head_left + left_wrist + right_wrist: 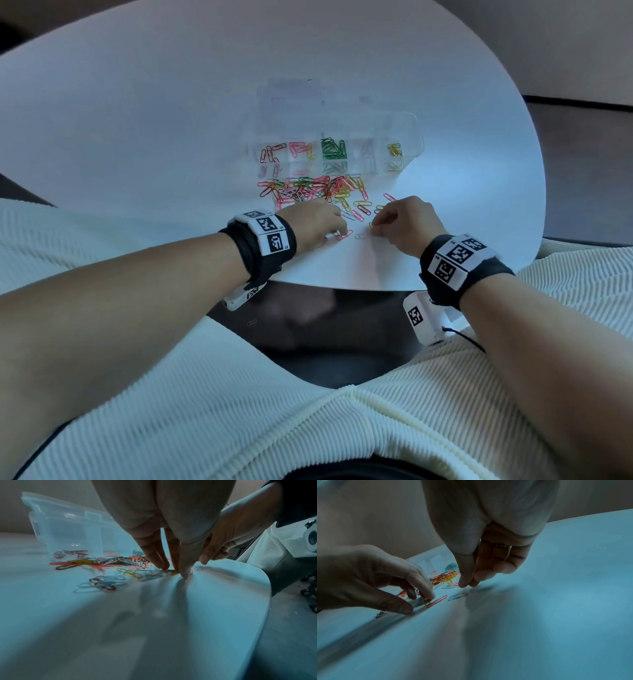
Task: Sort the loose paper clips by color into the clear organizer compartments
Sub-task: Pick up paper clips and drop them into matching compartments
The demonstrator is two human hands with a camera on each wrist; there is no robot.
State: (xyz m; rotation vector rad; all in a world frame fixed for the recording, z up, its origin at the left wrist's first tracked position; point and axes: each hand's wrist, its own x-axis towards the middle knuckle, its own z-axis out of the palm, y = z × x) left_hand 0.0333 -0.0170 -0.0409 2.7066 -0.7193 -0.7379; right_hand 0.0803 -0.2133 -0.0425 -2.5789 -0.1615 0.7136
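Observation:
The clear organizer (409, 137) lies on the white table (137, 137), with red, pink, green and yellow clips in separate compartments. In front of it is a loose pile of mixed paper clips (315, 192). My left hand (318, 222) is down at the pile's near edge, and its index finger and thumb pinch a yellow clip (172, 570) flat on the table. A pink clip (344, 234) lies just beside it. My right hand (400, 219) pinches another yellow clip (371, 224) between thumb and forefinger, just above the table. A white clip (361, 235) lies between the hands.
The table's curved near edge (342, 286) runs just behind both wrists. A few white and red clips (102, 584) lie apart from the pile on my left. Cream ribbed fabric (239, 394) covers my lap below the table.

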